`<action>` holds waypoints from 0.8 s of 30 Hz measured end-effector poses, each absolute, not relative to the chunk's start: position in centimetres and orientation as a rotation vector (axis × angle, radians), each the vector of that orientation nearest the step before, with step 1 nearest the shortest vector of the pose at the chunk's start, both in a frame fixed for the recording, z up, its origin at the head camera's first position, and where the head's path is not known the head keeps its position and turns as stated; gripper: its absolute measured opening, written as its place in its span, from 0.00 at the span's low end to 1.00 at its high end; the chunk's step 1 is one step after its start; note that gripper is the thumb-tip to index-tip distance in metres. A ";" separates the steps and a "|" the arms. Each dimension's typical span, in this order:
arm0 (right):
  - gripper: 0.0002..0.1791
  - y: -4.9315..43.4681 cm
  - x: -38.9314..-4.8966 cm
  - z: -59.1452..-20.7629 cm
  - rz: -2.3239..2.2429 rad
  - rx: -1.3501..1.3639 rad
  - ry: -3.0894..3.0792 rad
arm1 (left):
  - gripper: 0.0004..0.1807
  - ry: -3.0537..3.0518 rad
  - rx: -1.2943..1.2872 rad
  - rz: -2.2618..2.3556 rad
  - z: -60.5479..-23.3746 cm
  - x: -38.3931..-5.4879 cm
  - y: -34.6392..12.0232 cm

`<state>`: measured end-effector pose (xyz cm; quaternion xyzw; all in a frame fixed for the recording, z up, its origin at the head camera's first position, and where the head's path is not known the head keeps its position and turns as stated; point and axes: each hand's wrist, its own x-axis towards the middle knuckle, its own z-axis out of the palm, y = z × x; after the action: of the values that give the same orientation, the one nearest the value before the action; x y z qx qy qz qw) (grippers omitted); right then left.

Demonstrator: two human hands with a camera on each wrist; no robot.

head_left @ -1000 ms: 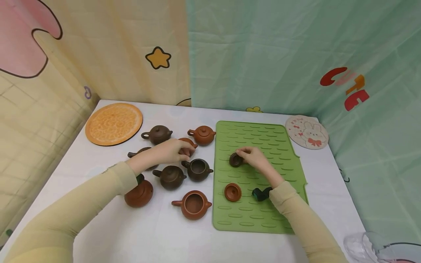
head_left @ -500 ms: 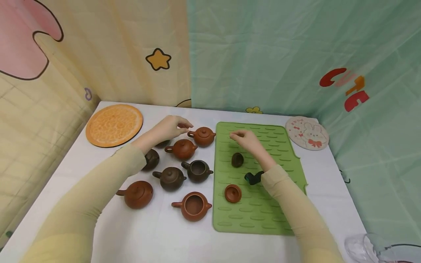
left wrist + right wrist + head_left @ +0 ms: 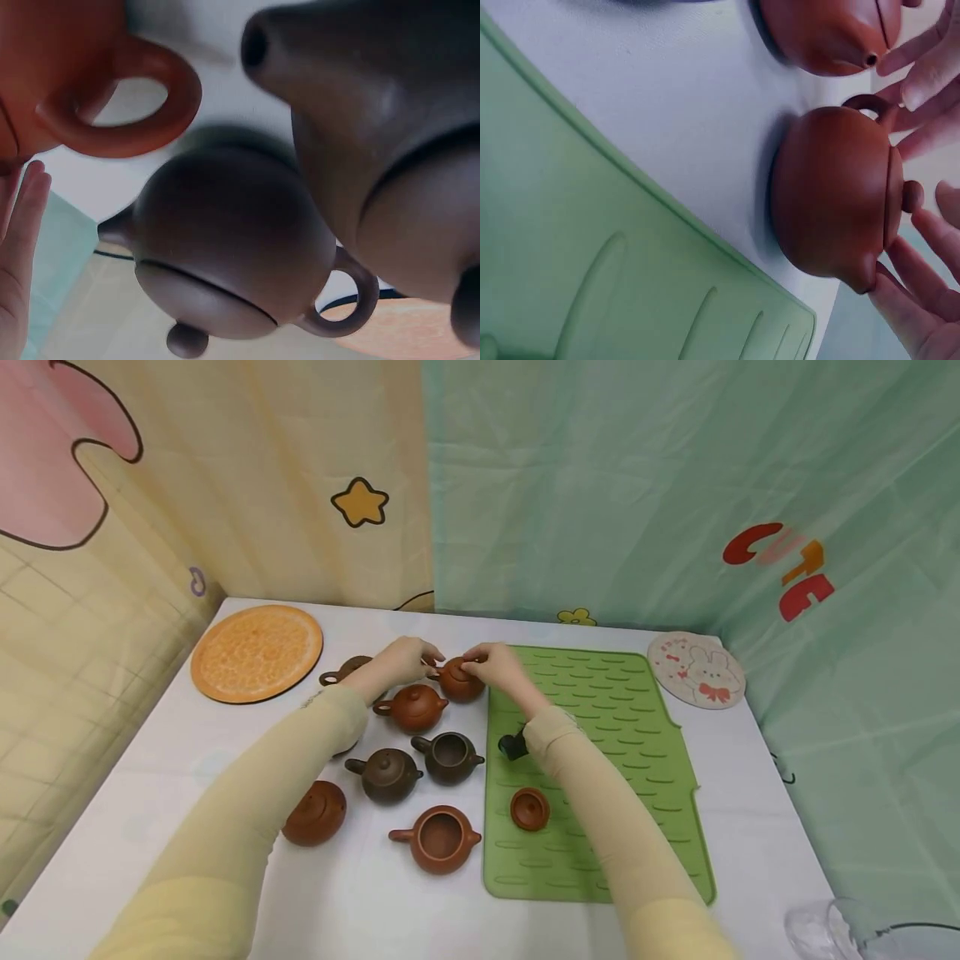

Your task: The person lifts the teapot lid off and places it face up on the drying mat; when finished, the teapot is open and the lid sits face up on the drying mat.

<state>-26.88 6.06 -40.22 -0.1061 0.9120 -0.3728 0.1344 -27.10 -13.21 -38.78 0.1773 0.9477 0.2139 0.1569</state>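
In the head view my left hand point(image 3: 408, 660) is at the handle side of the back reddish-brown teapot point(image 3: 460, 681). In the right wrist view its fingertips lie close to the handle; contact is unclear. My right hand point(image 3: 497, 667) reaches over this lidded teapot from the right, fingers spread around the lid knob point(image 3: 913, 196) and spout. A gap shows between thumb and knob. A second reddish teapot point(image 3: 415, 708) sits just in front. The dark lidless teapot point(image 3: 450, 758) and lidless red teapot point(image 3: 441, 839) stand nearer. A red lid point(image 3: 529, 809) lies inside-up on the green mat point(image 3: 600, 693).
Dark lidded teapots stand at the left, one at the front point(image 3: 386, 775) and one behind point(image 3: 225, 232), the latter partly under my left arm. A red teapot point(image 3: 315, 814) is at front left. An orange round mat point(image 3: 257, 653) and a rabbit coaster point(image 3: 696, 668) lie at the back corners.
My right hand let go of a dark lid on the mat and moved up and left to the back red teapot. The left hand moved right to its handle. The dark lid is now hidden.
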 end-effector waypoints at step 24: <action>0.07 4.1 -26.4 -40.3 -0.751 -0.445 2.899 | 0.16 2.749 0.407 0.604 -39.8 -27.3 -12.1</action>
<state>-26.41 4.09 -40.31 -0.1468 0.9560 -0.2476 0.0572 -27.26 -12.07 -39.75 0.1415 0.9559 0.2102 0.1485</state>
